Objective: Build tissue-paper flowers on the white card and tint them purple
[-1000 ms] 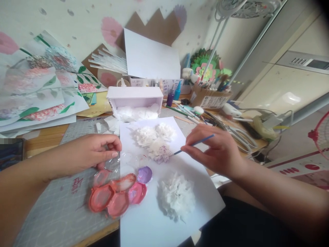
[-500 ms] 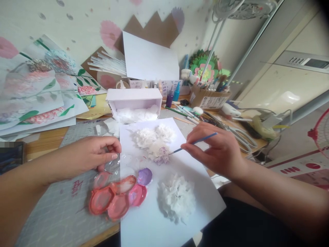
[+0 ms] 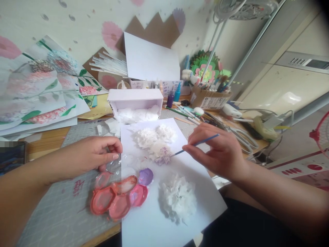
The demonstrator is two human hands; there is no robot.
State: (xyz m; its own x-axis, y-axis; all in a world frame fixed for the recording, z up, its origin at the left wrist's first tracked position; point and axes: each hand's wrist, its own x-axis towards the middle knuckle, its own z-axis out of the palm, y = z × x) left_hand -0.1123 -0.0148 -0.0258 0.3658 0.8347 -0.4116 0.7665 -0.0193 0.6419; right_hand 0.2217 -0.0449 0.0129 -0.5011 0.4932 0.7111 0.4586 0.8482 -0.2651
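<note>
My right hand pinches a thin blue-handled paintbrush. Its tip touches a white tissue flower with purple dabs on a white sheet. Two more white tissue flowers lie just behind it, and a larger one lies nearer me. My left hand rests with curled fingers on the edge of a clear plastic palette holding pink, red and purple paint.
A grey cutting mat lies under the palette. Behind stand a white box of tissue, painted flower sheets, a cardboard pen box, loose pens and scissors. A phone lies at left.
The brush tip has stayed at the purple-dabbed flower with only slight shifts. My left hand has kept its place on the palette.
</note>
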